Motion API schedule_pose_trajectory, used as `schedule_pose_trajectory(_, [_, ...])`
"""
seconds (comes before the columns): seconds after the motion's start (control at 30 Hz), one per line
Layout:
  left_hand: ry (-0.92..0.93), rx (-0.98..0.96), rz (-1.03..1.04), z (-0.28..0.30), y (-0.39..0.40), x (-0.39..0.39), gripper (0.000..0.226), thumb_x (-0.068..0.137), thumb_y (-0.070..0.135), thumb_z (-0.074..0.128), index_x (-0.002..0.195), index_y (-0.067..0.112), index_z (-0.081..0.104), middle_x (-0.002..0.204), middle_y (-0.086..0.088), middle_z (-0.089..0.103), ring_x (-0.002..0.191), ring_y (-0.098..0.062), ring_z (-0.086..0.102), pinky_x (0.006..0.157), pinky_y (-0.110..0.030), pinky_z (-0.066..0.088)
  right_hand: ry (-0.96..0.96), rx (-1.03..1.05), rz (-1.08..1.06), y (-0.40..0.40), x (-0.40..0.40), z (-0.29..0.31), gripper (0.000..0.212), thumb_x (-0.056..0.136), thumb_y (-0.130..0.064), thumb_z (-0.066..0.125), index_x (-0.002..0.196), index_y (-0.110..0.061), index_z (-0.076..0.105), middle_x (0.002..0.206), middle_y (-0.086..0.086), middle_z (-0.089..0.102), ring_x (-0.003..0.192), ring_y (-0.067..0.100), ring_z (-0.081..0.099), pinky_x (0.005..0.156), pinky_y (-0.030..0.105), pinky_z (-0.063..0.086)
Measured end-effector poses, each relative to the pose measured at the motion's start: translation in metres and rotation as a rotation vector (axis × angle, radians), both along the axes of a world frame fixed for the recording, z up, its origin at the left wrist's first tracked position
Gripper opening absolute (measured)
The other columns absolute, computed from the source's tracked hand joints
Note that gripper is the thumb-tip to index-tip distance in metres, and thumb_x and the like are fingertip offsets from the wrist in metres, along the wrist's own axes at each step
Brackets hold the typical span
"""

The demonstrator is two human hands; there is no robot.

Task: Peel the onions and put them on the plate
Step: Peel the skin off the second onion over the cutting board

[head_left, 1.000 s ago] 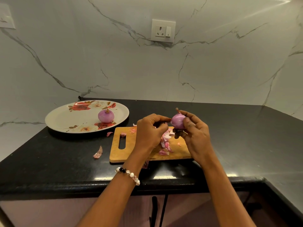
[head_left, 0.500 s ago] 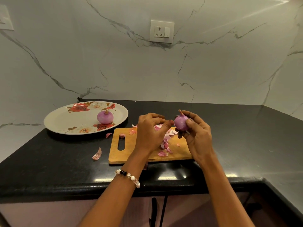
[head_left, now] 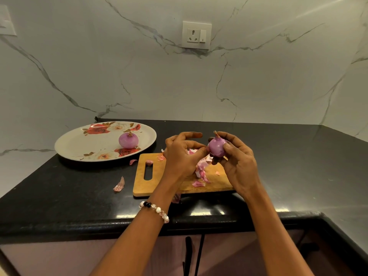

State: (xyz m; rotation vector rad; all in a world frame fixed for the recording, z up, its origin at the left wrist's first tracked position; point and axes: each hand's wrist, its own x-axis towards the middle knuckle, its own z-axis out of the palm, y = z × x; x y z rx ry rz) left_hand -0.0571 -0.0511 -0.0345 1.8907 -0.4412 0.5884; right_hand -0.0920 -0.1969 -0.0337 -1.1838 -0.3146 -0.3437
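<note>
My right hand (head_left: 238, 166) grips a purple onion (head_left: 216, 148) above the wooden cutting board (head_left: 177, 186). My left hand (head_left: 180, 156) is beside it with curled fingers, its thumb tip touching the onion's left side and its forefinger arched above. A second peeled purple onion (head_left: 128, 140) sits upright on the floral oval plate (head_left: 79, 144) at the left. Loose pink skins (head_left: 201, 173) lie heaped on the board under my hands.
The black countertop (head_left: 79, 196) carries stray skin pieces (head_left: 119, 185) left of the board and near the plate. A marble wall with a socket (head_left: 196, 35) rises behind. The counter's front edge lies near my forearms, cabinet doors below.
Both hands rose slightly with the onion. My left fingers opened a little, with the forefinger lifted above the onion and the thumb now at its side.
</note>
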Motion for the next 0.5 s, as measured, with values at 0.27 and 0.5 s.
schedule_pose_trajectory(0.27, [0.003,0.005,0.061,0.003,0.000,-0.008,0.008,0.073,0.024,0.074,0.068,0.027,0.070,0.111,0.022,0.058,0.115,-0.009,0.034,0.095,-0.050,0.038,-0.021,-0.060,0.012,0.002,0.002,-0.002,0.021,0.090,-0.007,0.059,0.109,-0.015,0.065,0.116,0.007,0.066,0.099,0.024,0.069,0.069,0.030,0.060])
schedule_pose_trajectory(0.5, [-0.111,0.104,0.161,0.004,-0.005,-0.011,0.008,0.072,0.020,0.076,0.067,0.021,0.070,0.129,0.012,0.048,0.120,-0.011,0.028,0.093,-0.037,0.029,0.001,-0.077,-0.009,0.003,0.001,0.000,0.025,0.098,-0.001,0.046,0.111,-0.011,0.065,0.118,0.014,0.064,0.093,0.026,0.071,0.066,0.029,0.060])
